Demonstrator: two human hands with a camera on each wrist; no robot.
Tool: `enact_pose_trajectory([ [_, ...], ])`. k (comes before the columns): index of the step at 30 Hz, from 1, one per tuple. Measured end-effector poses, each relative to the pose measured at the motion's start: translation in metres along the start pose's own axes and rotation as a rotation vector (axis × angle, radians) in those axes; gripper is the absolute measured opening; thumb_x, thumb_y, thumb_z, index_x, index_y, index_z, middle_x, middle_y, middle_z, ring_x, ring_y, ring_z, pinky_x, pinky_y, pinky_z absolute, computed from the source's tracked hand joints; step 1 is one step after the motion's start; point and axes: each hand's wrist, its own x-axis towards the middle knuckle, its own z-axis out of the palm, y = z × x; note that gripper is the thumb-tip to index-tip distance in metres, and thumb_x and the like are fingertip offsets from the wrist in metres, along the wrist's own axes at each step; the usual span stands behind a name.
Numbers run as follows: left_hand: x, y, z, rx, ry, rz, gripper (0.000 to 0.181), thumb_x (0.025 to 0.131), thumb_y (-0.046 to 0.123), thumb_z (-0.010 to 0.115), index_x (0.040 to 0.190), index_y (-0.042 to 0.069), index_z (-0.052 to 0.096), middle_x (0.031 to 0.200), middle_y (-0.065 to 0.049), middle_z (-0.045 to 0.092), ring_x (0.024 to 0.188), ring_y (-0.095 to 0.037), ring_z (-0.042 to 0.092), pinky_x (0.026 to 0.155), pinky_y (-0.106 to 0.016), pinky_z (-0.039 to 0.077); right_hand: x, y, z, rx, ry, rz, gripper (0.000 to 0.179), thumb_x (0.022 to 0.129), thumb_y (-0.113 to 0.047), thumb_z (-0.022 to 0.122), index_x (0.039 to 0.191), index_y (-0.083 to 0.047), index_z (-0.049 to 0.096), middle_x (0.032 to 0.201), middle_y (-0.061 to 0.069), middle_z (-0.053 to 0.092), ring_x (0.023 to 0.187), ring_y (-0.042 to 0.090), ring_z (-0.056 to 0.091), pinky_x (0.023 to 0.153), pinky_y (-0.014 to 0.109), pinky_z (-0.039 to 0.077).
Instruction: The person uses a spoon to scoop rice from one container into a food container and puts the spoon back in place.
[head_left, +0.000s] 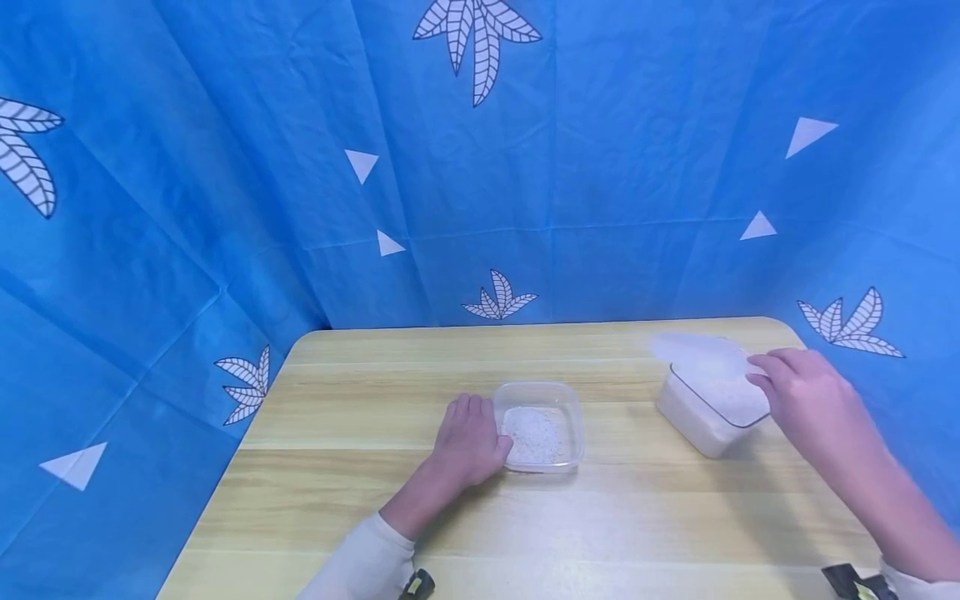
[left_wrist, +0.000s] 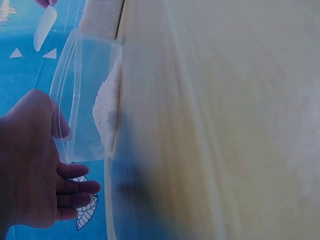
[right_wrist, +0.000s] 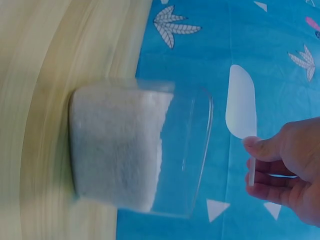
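Note:
My right hand [head_left: 813, 392] pinches the handle of a translucent white scoop [right_wrist: 241, 102] between thumb and fingers. In the head view the scoop's blade overlaps the top of a clear, deep container [head_left: 708, 425] at the right. White grains [right_wrist: 117, 147] fill much of that container. My left hand [head_left: 468, 442] lies against the left side of a small clear plastic box [head_left: 577, 421], thumb at its wall and fingers straight. A low heap of white grains [left_wrist: 106, 107] covers part of the box's floor.
Both containers stand on a light wooden table [head_left: 337, 467], the small box near the middle and the deep one near the right edge. A blue curtain [head_left: 600, 167] with white leaves and triangles hangs behind the table and down its left side.

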Motion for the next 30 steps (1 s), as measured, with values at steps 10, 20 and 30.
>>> enact_pose_trajectory([
  [10,0.0,-0.001,0.002,-0.013,0.013,0.006,0.041,0.092,0.038,0.05,0.107,0.0,0.054,0.099,-0.009,0.051,0.1,-0.026,0.045,0.101,-0.042,0.041,-0.012,0.02,-0.013,-0.072,-0.048,0.018,0.029,0.075,0.009,0.075,0.104,0.011,0.071,0.097,0.03,0.07,0.091,0.049,0.064,0.076,0.063,0.054],
  [20,0.0,0.0,-0.001,-0.021,0.006,0.004,0.042,0.093,0.038,0.05,0.108,-0.001,0.054,0.099,-0.01,0.051,0.1,-0.027,0.044,0.102,-0.043,0.041,-0.02,0.036,-0.027,-0.146,-0.223,0.013,0.021,0.103,-0.004,0.057,0.108,0.012,0.069,0.101,0.033,0.068,0.094,0.052,0.063,0.077,0.066,0.053],
  [30,-0.001,0.0,-0.001,-0.031,0.005,0.001,0.043,0.093,0.038,0.051,0.109,-0.001,0.054,0.101,-0.011,0.052,0.101,-0.028,0.045,0.103,-0.045,0.042,-0.014,0.044,-0.038,-0.209,-0.33,-0.053,0.04,0.061,0.02,0.074,0.1,0.009,0.07,0.096,0.032,0.066,0.086,0.05,0.061,0.05,0.055,0.052],
])
